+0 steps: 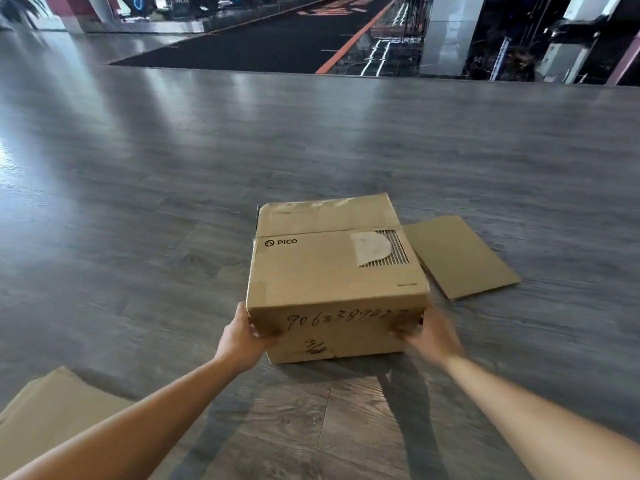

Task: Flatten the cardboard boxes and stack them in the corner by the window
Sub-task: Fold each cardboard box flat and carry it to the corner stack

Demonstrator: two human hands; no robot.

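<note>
A brown cardboard box (332,271) marked PICO, with a torn label on top and handwritten numbers on its near face, sits on the grey wood floor. My left hand (244,336) grips its near left corner. My right hand (429,332), slightly blurred, grips the near right corner. One flap of the box (460,256) lies flat on the floor at its right side. The box still stands in its full shape.
A piece of flat cardboard (52,407) lies at the lower left by my left arm. The grey floor (173,168) stretches ahead to a black carpet with an orange stripe (277,39) and dark glass panels (519,36) at the back.
</note>
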